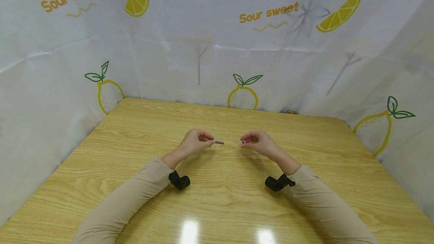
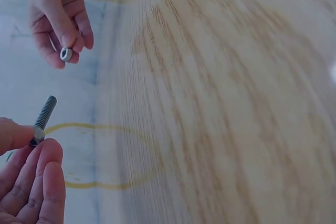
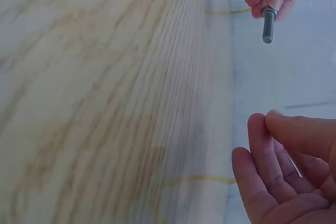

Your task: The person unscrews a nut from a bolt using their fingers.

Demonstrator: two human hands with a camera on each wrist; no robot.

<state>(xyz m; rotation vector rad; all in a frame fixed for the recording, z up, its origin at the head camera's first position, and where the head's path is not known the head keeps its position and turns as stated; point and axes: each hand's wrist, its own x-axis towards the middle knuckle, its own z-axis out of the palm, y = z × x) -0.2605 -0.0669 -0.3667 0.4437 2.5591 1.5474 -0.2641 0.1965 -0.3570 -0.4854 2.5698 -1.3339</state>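
A threaded metal bolt (image 2: 45,113) is pinched at its head by my left hand (image 1: 196,141), its shank pointing toward the other hand. My right hand (image 1: 259,142) pinches a small metal nut (image 2: 66,54) between thumb and fingertips, its hole facing the bolt. Both hands are raised above the table, and a short gap separates bolt from nut. From the right wrist, the bolt (image 3: 268,25) shows clearly, while the nut is hidden behind the fingertips of the right hand (image 3: 289,166).
Beneath the hands lies a wood-grain table (image 1: 217,202). A white cloth with lemon prints (image 1: 176,63) hangs behind it and along both sides. Each wrist wears a black camera mount, the left one (image 1: 179,181) and the right one (image 1: 276,183).
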